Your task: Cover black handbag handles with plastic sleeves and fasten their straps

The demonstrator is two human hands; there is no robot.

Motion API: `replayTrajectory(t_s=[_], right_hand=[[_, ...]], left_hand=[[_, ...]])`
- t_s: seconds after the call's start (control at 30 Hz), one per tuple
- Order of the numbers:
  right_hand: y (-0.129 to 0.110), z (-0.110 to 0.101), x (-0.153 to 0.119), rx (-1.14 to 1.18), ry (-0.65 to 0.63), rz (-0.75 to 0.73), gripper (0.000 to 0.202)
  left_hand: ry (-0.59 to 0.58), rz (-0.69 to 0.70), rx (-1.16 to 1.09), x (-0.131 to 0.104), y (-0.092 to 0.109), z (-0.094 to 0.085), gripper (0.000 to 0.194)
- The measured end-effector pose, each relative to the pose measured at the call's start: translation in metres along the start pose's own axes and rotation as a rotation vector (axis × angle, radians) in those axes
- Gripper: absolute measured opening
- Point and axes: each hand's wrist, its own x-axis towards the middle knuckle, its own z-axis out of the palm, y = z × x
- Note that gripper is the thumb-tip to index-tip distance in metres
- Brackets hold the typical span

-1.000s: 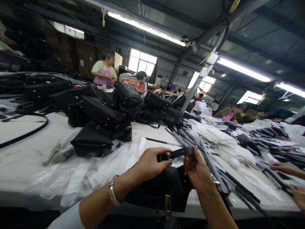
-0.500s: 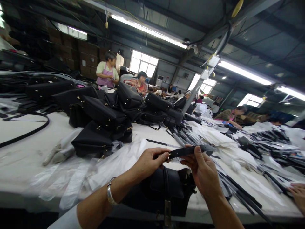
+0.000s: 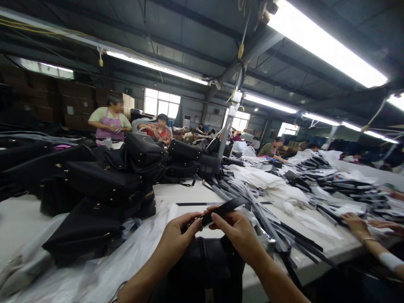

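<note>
The person's left hand (image 3: pixel 177 236) is pinching the near end of a narrow, curved black leather-look strap (image 3: pixel 232 205) between thumb and fingertips, right at a small shiny metal fitting (image 3: pixel 200 219), while the right hand (image 3: pixel 238 232) is gripping the same strap a little further along, thumb pressing on top. The strap is hanging in the air above a soft black leather-look bag (image 3: pixel 217 265), which is sitting by the near edge of the white-topped table (image 3: pixel 172 192); the forearms are partly hiding it, so whether the table is bearing its full weight is impossible to tell. The likeliest trouble is coming from the left grip: only fingertips are holding the small fitting, so a tug from the right hand could be pulling it loose or skewing the strap. The free end is arching toward a tangle of long grey and black flat strips (image 3: pixel 263 212), and could be snagging there if the right hand were swinging outward. Crumpled clear plastic sheeting (image 3: pixel 135 256) is lying just left of the bag, risking catching under it. Being so near the edge, the bag could be tipping forward if a wrist were pushing it.
</note>
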Motion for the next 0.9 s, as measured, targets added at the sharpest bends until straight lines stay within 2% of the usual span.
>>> replayTrajectory(t_s=[0.3, 0.47, 0.57, 0.67, 0.83, 0.9], right_hand=[[0.013, -0.004, 0.002, 0.126, 0.089, 0.090, 0.035], [0.014, -0.002, 0.004, 0.093, 0.114, 0.084, 0.037], [0.011, -0.001, 0.004, -0.029, 0.092, 0.053, 0.037], [0.010, 0.005, 0.000, -0.249, 0.107, 0.005, 0.032], [0.014, 0.020, -0.009, -0.582, 0.165, -0.208, 0.019], [0.012, 0.021, -0.006, -0.652, 0.168, -0.253, 0.017]], left_hand=[[-0.009, -0.013, -0.114, -0.002, 0.007, 0.003, 0.034], [-0.024, -0.021, -0.109, -0.004, 0.014, 0.002, 0.037], [-0.012, -0.016, -0.063, -0.004, 0.015, 0.001, 0.041], [0.018, -0.014, -0.008, -0.003, 0.015, 0.001, 0.043], [0.152, 0.030, 0.141, -0.002, 0.010, 0.006, 0.041], [0.132, 0.048, 0.149, -0.001, 0.009, 0.004, 0.039]])
